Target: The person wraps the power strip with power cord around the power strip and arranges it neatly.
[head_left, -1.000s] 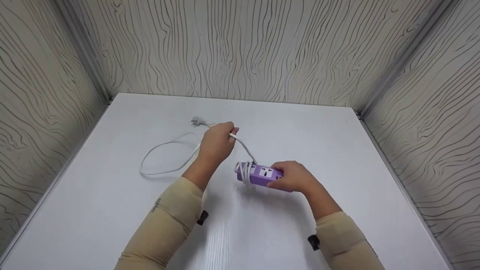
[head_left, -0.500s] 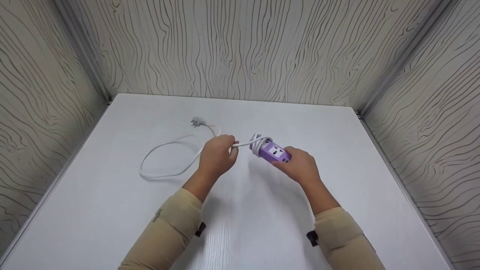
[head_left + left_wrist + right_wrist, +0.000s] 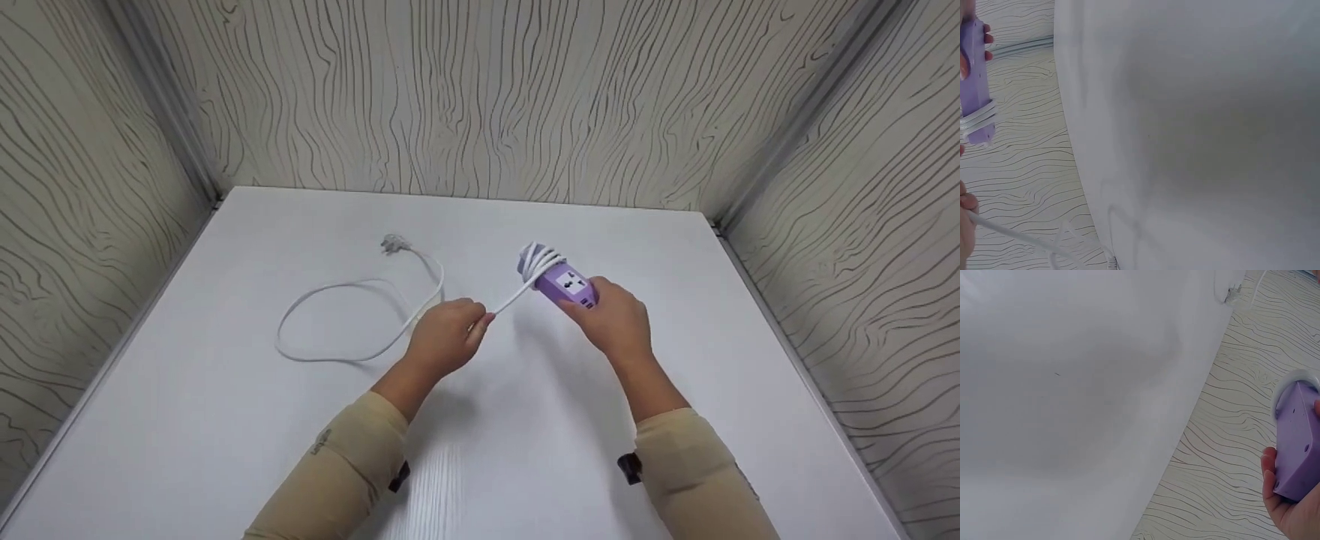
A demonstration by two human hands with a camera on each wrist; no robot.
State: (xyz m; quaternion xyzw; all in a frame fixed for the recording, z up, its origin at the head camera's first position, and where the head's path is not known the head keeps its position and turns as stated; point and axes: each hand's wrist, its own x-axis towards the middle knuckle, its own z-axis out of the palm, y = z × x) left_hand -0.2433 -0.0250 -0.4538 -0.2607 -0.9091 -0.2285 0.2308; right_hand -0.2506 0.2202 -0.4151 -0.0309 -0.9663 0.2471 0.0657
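My right hand [image 3: 619, 319] grips the near end of a purple power strip [image 3: 559, 289], which is lifted above the table and tilted, far end up and to the left. Several turns of its white cord [image 3: 514, 298] wrap round the far end. My left hand [image 3: 448, 334] pinches the cord, which runs straight between the hand and the strip. Beyond that hand the cord loops on the table and ends at a plug [image 3: 394, 244]. In the right wrist view the purple underside of the strip [image 3: 1297, 444] shows, with fingers [image 3: 1268, 464] curled round it.
A white table [image 3: 225, 435] lies under both hands, with wood-grain panels [image 3: 465, 97] behind it and at both sides. The loose cord loop [image 3: 279, 330] spreads over the left part of the table.
The right hand has raised and turned the strip, moving it away from me and slightly right. The left hand has come nearer to me, drawing the cord straight. The plug has stayed about where it was.
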